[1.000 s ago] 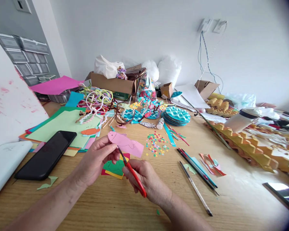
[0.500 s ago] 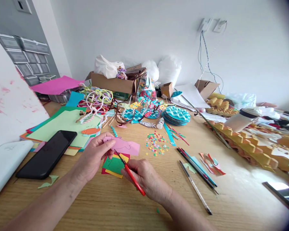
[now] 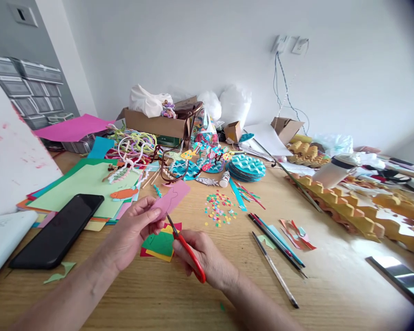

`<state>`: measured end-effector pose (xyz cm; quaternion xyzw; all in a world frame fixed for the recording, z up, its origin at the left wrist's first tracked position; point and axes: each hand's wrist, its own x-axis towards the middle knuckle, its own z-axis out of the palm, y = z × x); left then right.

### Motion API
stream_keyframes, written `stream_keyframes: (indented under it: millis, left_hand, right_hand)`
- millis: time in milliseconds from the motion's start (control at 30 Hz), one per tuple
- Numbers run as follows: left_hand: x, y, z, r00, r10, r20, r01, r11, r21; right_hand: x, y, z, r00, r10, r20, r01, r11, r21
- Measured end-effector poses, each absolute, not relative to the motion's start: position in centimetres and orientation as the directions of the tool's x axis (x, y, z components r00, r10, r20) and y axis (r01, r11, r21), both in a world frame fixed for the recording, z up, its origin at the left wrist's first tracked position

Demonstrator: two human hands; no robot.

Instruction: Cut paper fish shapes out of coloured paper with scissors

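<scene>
Between the thumb and fingers of my left hand [image 3: 135, 226] is a piece of pink paper [image 3: 170, 198] with a fish outline drawn on it. My right hand [image 3: 202, 255] grips red-handled scissors [image 3: 191, 256], whose blade tips meet the lower edge of the pink paper. Under the paper, on the table, lies a small stack of green paper [image 3: 158, 243], yellow and red pieces, the green one bearing drawn lines. An orange paper fish [image 3: 123, 194] rests to the left on light green sheets [image 3: 89, 187].
A black phone [image 3: 60, 230] lies at the left. Paper confetti [image 3: 221, 208], paintbrushes [image 3: 276, 270] and orange scraps [image 3: 298, 234] are spread to the right. Farther back are turquoise wavy discs [image 3: 246, 168]; yellow egg cartons [image 3: 334, 202] and a lidded cup [image 3: 336, 170] stand at the right.
The pink paper has turned, its free end now pointing up and to the right. The scissors stay at its lower edge. The whole view has shifted slightly.
</scene>
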<state>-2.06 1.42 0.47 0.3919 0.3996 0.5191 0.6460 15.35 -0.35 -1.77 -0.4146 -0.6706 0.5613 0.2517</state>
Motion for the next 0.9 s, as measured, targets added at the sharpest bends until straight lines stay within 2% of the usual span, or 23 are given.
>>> stream_keyframes:
  millis: [200, 533, 900]
  left_hand:
    - [-1.94, 1.41, 0.27, 0.233, 0.968, -0.093, -0.353, 0.173, 0.920]
    - [-1.71, 0.98, 0.57, 0.281, 0.957, -0.076, -0.273, 0.155, 0.949]
    - [-1.42, 0.84, 0.41, 0.168, 0.977, -0.128, -0.304, 0.175, 0.936]
  right_hand:
    - [15.37, -0.29, -1.72, -0.569, 0.812, -0.132, 0.111, -0.083, -0.990]
    - [15.10, -0.43, -2.35, -0.576, 0.809, -0.112, 0.028, -0.117, -0.993]
    - [14.90, -0.62, -2.47, -0.575, 0.812, -0.101, 0.000, -0.123, -0.992]
